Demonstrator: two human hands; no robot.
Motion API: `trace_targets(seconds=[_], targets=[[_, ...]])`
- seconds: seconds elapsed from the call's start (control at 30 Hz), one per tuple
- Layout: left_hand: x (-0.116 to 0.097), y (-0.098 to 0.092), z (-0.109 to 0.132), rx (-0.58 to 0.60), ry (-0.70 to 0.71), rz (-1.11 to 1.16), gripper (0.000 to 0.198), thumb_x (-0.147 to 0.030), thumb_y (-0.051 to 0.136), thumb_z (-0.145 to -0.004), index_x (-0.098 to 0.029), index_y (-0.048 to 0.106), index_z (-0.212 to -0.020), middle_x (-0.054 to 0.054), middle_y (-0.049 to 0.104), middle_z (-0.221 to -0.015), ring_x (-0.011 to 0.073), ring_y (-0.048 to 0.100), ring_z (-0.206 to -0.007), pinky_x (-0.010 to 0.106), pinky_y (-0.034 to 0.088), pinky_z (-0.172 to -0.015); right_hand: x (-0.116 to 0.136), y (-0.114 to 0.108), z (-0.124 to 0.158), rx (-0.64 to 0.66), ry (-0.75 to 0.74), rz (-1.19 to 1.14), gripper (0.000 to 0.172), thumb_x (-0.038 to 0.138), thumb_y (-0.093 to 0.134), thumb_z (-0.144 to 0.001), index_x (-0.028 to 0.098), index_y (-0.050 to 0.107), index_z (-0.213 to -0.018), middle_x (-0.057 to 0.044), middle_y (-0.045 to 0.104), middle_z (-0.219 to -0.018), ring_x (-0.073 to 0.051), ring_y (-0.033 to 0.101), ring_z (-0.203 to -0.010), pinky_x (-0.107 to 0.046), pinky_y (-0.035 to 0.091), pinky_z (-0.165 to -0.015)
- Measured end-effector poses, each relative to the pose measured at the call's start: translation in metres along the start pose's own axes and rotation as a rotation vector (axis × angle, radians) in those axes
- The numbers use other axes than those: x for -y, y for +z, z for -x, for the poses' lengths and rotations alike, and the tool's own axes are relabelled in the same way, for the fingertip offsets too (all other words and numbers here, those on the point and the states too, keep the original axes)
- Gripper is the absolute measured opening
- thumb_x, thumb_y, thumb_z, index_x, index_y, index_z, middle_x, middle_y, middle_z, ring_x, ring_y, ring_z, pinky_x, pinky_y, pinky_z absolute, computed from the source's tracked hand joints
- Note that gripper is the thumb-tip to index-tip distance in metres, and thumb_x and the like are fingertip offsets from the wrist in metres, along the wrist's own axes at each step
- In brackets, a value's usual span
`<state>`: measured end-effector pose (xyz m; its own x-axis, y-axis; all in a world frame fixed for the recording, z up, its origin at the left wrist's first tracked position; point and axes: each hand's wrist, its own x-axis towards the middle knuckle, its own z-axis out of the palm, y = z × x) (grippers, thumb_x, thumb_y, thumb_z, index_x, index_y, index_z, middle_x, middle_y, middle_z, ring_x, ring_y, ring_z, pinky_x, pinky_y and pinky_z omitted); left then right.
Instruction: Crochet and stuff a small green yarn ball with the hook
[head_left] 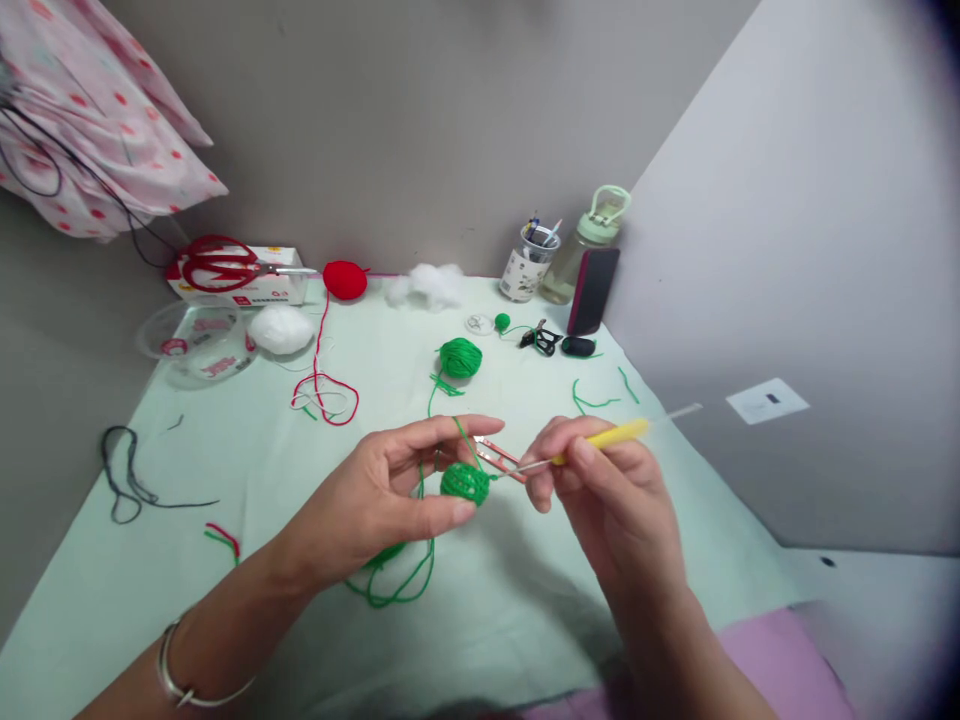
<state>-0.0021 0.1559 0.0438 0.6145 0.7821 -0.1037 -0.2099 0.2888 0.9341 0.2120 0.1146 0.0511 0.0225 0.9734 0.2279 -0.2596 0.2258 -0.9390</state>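
Observation:
Between the thumb and fingers of my left hand (390, 490) is a small round green crochet piece (465, 484). Green yarn runs up from it over my raised index finger. My right hand (607, 480) is closed around the yellow handle of a crochet hook (619, 434); the hook's thin metal tip reaches a yarn loop at the piece's right side. Behind the hook's tip lies a pair of small copper-coloured snips (499, 460), partly hidden. Loose green yarn (397, 598) loops below my left hand, and a green yarn ball (460, 358) rests farther back.
Along the back stand a box with red scissors (217, 268), a red yarn ball (345, 281), white stuffing (427, 287), a pen cup (529, 265), a bottle (574, 260) and a phone (595, 292). A clear plastic tub (199, 345) and white yarn ball (281, 329) are at left.

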Motion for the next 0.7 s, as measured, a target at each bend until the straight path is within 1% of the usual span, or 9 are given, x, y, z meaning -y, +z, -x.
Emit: trace_targets(seconds=[0.07, 0.1, 0.17, 0.23, 0.3, 0.4, 0.57, 0.63, 0.7], targets=[[0.004, 0.006, -0.001, -0.048, 0.019, 0.026, 0.050, -0.024, 0.091, -0.081, -0.038, 0.081, -0.128, 0.001, 0.070, -0.099, 0.0172, 0.065, -0.099, 0.033, 0.052, -0.099, -0.006, 0.006, 0.000, 0.003, 0.007, 0.019, 0.022, 0.037, 0.069, -0.102, 0.026, 0.085, -0.092, -0.001, 0.074, -0.072, -0.012, 0.065, -0.054, -0.026, 0.057, -0.052], [0.007, 0.011, -0.001, -0.091, 0.032, 0.056, 0.051, -0.024, 0.092, -0.081, -0.037, 0.080, -0.129, 0.001, 0.072, -0.099, 0.0178, 0.066, -0.101, 0.034, 0.052, -0.101, -0.011, 0.009, 0.002, -0.016, -0.065, 0.101, 0.020, 0.035, 0.068, -0.103, 0.027, 0.085, -0.095, -0.001, 0.074, -0.076, -0.013, 0.067, -0.058, -0.026, 0.058, -0.054], [0.012, 0.020, -0.002, -0.192, 0.025, 0.157, 0.056, -0.025, 0.092, -0.080, -0.034, 0.078, -0.133, 0.001, 0.074, -0.102, 0.0195, 0.069, -0.105, 0.034, 0.053, -0.102, -0.022, 0.013, 0.006, -0.109, -0.332, 0.435, 0.017, 0.024, 0.070, -0.101, 0.030, 0.085, -0.106, -0.004, 0.077, -0.092, -0.016, 0.073, -0.075, -0.028, 0.061, -0.062], [0.015, 0.028, -0.003, -0.226, -0.016, 0.269, 0.054, -0.027, 0.093, -0.081, -0.033, 0.079, -0.132, 0.002, 0.075, -0.107, 0.0191, 0.070, -0.108, 0.032, 0.055, -0.101, -0.032, 0.014, 0.011, -0.183, -0.625, 0.769, 0.029, 0.014, 0.075, -0.095, 0.033, 0.083, -0.115, -0.005, 0.077, -0.103, -0.018, 0.075, -0.086, -0.030, 0.063, -0.067], [0.015, 0.031, -0.004, -0.195, -0.074, 0.364, 0.048, -0.029, 0.091, -0.083, -0.031, 0.080, -0.130, 0.003, 0.077, -0.111, 0.0179, 0.071, -0.108, 0.029, 0.055, -0.099, -0.038, 0.012, 0.013, -0.163, -0.738, 0.855, 0.035, 0.012, 0.074, -0.095, 0.034, 0.082, -0.120, -0.005, 0.078, -0.107, -0.019, 0.075, -0.090, -0.030, 0.063, -0.068], [0.013, 0.027, -0.005, -0.104, -0.119, 0.454, 0.041, -0.029, 0.086, -0.088, -0.027, 0.081, -0.128, 0.005, 0.079, -0.107, 0.0158, 0.072, -0.101, 0.025, 0.055, -0.094, -0.034, 0.006, 0.011, -0.132, -0.633, 0.703, 0.027, 0.016, 0.066, -0.101, 0.030, 0.081, -0.118, -0.005, 0.079, -0.102, -0.020, 0.076, -0.088, -0.034, 0.065, -0.070], [0.007, 0.013, -0.004, -0.049, -0.101, 0.434, 0.034, -0.028, 0.082, -0.092, -0.027, 0.083, -0.126, 0.005, 0.080, -0.104, 0.0143, 0.072, -0.097, 0.024, 0.054, -0.091, -0.016, 0.001, 0.002, -0.215, -0.254, 0.197, 0.016, 0.026, 0.068, -0.101, 0.024, 0.083, -0.095, -0.003, 0.077, -0.083, -0.015, 0.068, -0.064, -0.030, 0.059, -0.057], [0.006, 0.012, -0.004, -0.040, -0.094, 0.400, 0.035, -0.029, 0.085, -0.089, -0.027, 0.084, -0.124, 0.005, 0.079, -0.107, 0.0148, 0.071, -0.098, 0.024, 0.053, -0.090, -0.013, 0.001, -0.001, -0.179, -0.147, 0.068, 0.017, 0.030, 0.071, -0.100, 0.023, 0.083, -0.090, -0.003, 0.075, -0.077, -0.013, 0.065, -0.058, -0.027, 0.056, -0.052], [0.008, 0.013, -0.005, -0.028, -0.069, 0.363, 0.040, -0.028, 0.090, -0.084, -0.028, 0.084, -0.123, 0.004, 0.078, -0.105, 0.0153, 0.069, -0.096, 0.026, 0.054, -0.090, -0.014, 0.002, -0.001, -0.104, -0.120, 0.019, 0.018, 0.034, 0.072, -0.100, 0.025, 0.083, -0.091, -0.003, 0.077, -0.078, -0.013, 0.064, -0.057, -0.027, 0.055, -0.052]])
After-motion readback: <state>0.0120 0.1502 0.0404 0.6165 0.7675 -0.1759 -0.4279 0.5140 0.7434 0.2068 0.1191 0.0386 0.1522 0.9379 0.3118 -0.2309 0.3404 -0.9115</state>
